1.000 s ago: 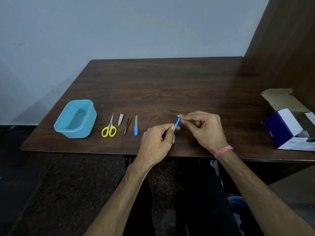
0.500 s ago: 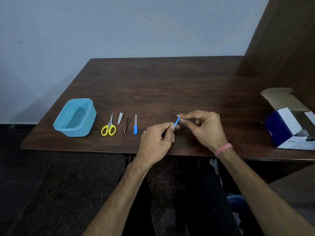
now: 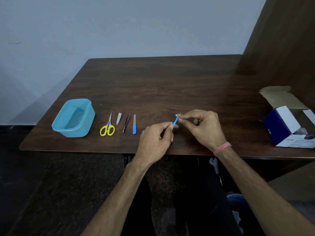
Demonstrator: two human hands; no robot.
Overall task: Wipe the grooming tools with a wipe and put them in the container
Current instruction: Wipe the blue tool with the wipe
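My left hand (image 3: 156, 140) and my right hand (image 3: 203, 127) meet over the table's front middle. Between their fingertips they pinch a small blue and white packet (image 3: 175, 120), held edge-on; the left grips its lower end, the right its upper end. To the left, four grooming tools lie in a row: yellow-handled scissors (image 3: 107, 127), a nail clipper (image 3: 118, 118), tweezers (image 3: 126, 122) and a blue-handled nail file (image 3: 134, 124). A light blue plastic container (image 3: 58, 128) stands open at the far left, with nothing visible inside.
The dark wooden table (image 3: 162, 86) runs from the wall to its front edge near my body. An opened blue and white cardboard box (image 3: 288, 126) sits at the right edge. A brown panel rises behind it on the right.
Both hands stay pinched on the small blue packet and have barely shifted. The tools and container lie where they were.
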